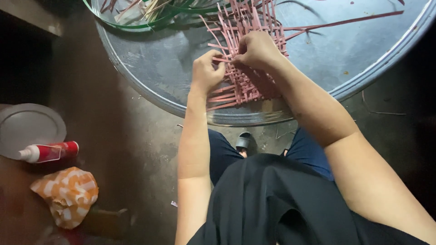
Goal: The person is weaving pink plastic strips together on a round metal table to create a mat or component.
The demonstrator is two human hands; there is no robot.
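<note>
A partly woven mat of pink flat strips [245, 81] lies on a large round metal tray [181, 72]. My left hand [206, 70] pinches a pink strip at the mat's left edge. My right hand [258, 49] presses down on the weave just to the right of it, fingers curled around strips. Loose pink strip ends [345, 22] stick out toward the far right and top of the tray.
A coil of green and pale strips [145, 13] lies at the tray's far left. On the floor to the left are a round metal lid [27, 127], a red and white tube [47, 152] and an orange checked cloth bundle [67, 194]. A sandal [244, 140] shows under the tray.
</note>
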